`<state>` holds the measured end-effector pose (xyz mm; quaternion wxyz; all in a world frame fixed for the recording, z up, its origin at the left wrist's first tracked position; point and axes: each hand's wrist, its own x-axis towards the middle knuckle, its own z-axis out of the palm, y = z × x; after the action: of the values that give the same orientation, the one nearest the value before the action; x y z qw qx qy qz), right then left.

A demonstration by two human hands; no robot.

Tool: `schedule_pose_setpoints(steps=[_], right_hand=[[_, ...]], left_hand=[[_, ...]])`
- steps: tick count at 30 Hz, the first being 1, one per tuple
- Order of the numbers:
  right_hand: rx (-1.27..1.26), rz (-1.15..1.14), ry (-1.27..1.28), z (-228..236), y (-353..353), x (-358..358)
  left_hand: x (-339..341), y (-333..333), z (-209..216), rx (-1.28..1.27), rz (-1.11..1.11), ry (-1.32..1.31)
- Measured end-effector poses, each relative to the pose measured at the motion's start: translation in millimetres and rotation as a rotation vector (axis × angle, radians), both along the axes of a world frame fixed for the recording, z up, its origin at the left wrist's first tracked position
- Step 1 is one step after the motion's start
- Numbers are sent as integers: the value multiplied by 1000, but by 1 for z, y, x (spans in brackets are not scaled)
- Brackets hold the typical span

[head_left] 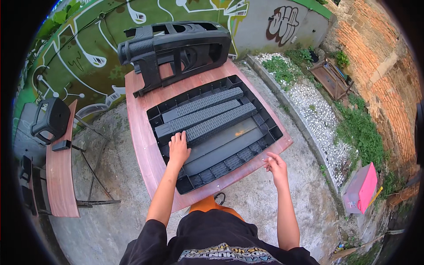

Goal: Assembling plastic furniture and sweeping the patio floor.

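Observation:
A black plastic tabletop (212,176) lies upside down on the reddish wooden table, its ribbed rim facing up. Three long black woven-pattern legs rest side by side inside it: a far leg (207,103), a middle leg (194,122) and a near leg (227,123). At the left end of the near leg is my left hand (179,150), its fingers stretched over the plastic; the exact contact is partly hidden. My right hand (276,165) hovers by the table's right front edge, just outside the rim, fingers loosely bent and apart, with nothing visible in them.
Black plastic chair pieces (176,53) stand at the back of the wooden table (141,145). To the left, a narrow bench (62,176) carries a black speaker (52,119) and a small black box (61,145). A pink-lidded bin (362,189) sits at right beyond a concrete curb.

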<state>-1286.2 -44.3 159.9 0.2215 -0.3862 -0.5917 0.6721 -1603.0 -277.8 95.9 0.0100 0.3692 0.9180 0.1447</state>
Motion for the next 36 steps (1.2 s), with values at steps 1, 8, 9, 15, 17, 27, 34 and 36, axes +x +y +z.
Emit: schedule_pose_setpoints(steps=[1,8,9,15,17,27,34,36], right_hand=[[-25,34,42,1,8,-20],[-324,146,-49,-33,45,-136],[-368,134,-35,-39,50,-152],[-620,13,-39,-70,62,-202],[-667,20,-64,-74,68,-207],[-665,386,14,-7,117,-223],[-266,1064,247,114,73,-289],[-236,1215,396,146,39,-309]], left_hand=[[-2,4,0,-31,18,-18],[-8,19,0,26,50,33],[-5,19,0,29,45,2],[35,12,12,172,85,-186],[47,14,17,231,117,-131],[157,77,59,294,445,131],[171,62,86,816,625,-638],[169,49,101,974,592,-707]])
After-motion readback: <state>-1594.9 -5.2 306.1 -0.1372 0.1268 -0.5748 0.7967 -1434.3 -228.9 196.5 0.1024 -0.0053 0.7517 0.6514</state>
